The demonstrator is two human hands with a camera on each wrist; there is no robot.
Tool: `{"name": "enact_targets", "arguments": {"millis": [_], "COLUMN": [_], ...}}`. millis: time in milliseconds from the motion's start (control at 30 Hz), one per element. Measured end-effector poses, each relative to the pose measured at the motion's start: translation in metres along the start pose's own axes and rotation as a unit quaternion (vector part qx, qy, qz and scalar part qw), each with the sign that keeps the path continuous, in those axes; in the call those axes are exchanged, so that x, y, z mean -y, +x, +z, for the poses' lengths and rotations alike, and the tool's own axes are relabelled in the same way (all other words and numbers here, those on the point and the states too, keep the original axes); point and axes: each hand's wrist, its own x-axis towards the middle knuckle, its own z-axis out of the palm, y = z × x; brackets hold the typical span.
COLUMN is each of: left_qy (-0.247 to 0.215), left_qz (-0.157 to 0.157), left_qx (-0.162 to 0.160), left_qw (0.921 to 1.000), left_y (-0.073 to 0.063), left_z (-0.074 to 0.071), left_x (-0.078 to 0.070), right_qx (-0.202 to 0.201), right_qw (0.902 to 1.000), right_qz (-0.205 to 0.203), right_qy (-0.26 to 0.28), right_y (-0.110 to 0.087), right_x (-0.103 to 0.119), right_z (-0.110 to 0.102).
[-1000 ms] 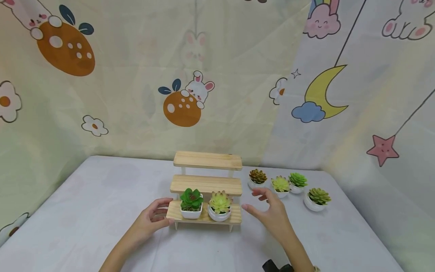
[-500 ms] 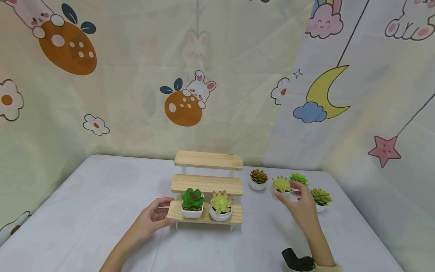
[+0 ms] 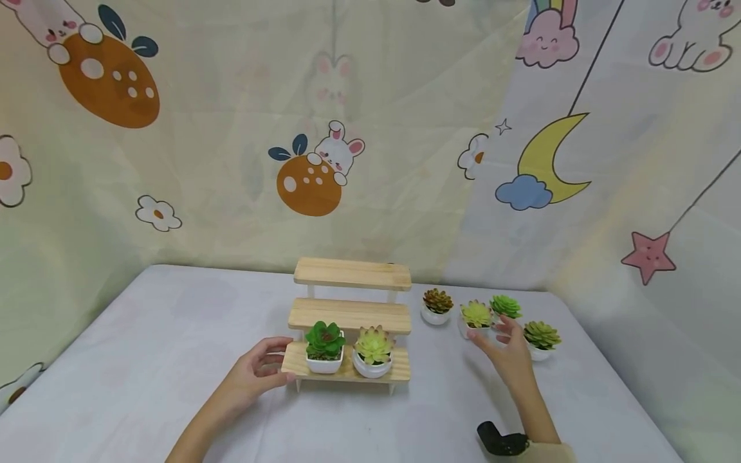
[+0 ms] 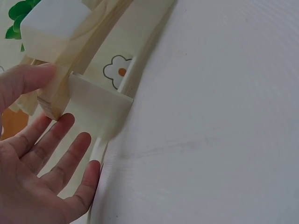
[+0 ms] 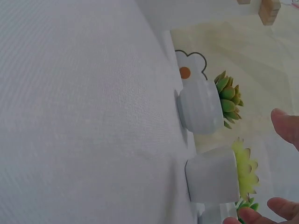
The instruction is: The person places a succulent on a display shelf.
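Note:
My left hand [image 3: 255, 373] holds the left end of the lowest step of a three-tier wooden plant stand [image 3: 347, 315]. In the left wrist view its thumb lies on the plank end [image 4: 56, 93], fingertips beside it. On that step sit a dark green succulent in a square white pot [image 3: 325, 347] and a pale green one in a round white pot [image 3: 373, 352]. Off to the right, my right hand [image 3: 509, 354] is at a yellow-green potted succulent [image 3: 476, 315]. The right wrist view shows thumb and fingers spread apart, near its white pot [image 5: 212, 175], gripping nothing.
Around the right hand stand a brown succulent [image 3: 437, 302], a bright green one [image 3: 505, 306] and an olive-green one [image 3: 541, 335], in white pots. White cloth covers the table [image 3: 145, 360]. A printed curtain [image 3: 231, 128] hangs behind.
My right hand has travelled from beside the stand rightward to the yellow-green succulent, its fingers dropping slightly over the last half second. The left hand stays on the stand.

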Motion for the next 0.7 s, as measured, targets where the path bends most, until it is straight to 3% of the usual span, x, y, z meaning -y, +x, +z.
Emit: {"name": "enact_targets", "arguments": {"millis": [233,700], "left_qy": [-0.004,-0.005], "left_qz": [-0.009,0.001], "left_qx": [-0.001,-0.002], "left_qw": [0.9999,1.0000], "left_y": [0.000,0.000], "left_z": [0.000,0.000], "left_x": [-0.001,0.001], "right_qx": [0.005,-0.060], "right_qw": [0.9993,0.9961], "right_qz": [0.036,0.064], "right_qy": [0.012,0.014], "right_y": [0.007,0.028], "right_x": [-0.002,0.004], "right_z": [0.009,0.026]}}
